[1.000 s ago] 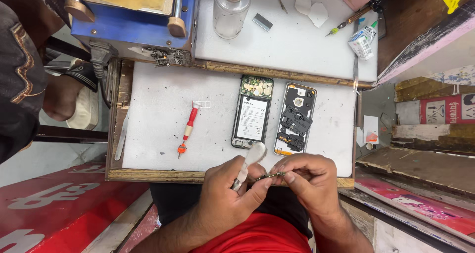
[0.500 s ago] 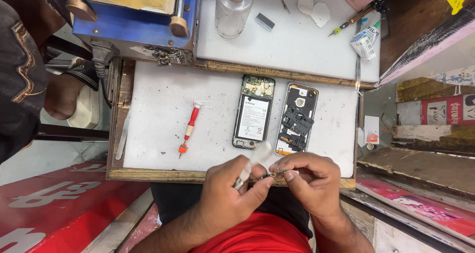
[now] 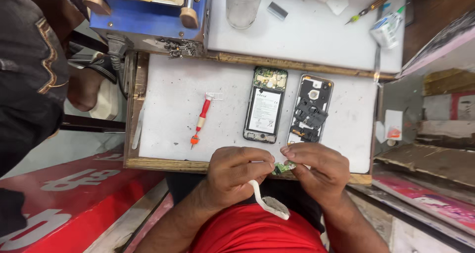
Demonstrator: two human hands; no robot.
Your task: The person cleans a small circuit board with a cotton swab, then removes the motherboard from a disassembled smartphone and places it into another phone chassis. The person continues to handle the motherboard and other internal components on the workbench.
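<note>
My left hand (image 3: 236, 174) grips a white brush (image 3: 267, 200), whose worn head hangs down over my red shirt. My right hand (image 3: 316, 170) pinches a small green circuit board (image 3: 283, 168) at the near edge of the white work tray (image 3: 168, 109). The two hands meet at the board. Just beyond them lie an opened phone with its battery showing (image 3: 261, 105) and a black phone back frame (image 3: 310, 109), side by side. A red screwdriver (image 3: 200, 121) rests on the tray to the left.
On the upper white board (image 3: 307, 35) stand a clear bottle (image 3: 242, 3), a small grey block (image 3: 277, 10), white pads, a thin tool and a small tube (image 3: 387, 27). A blue machine (image 3: 148, 13) sits at the back left. Another person's dark sleeve (image 3: 29, 84) is on the left.
My left hand has turned the brush over: its head pointed up toward the phones before and now hangs down toward my shirt. The right hand stays on the board.
</note>
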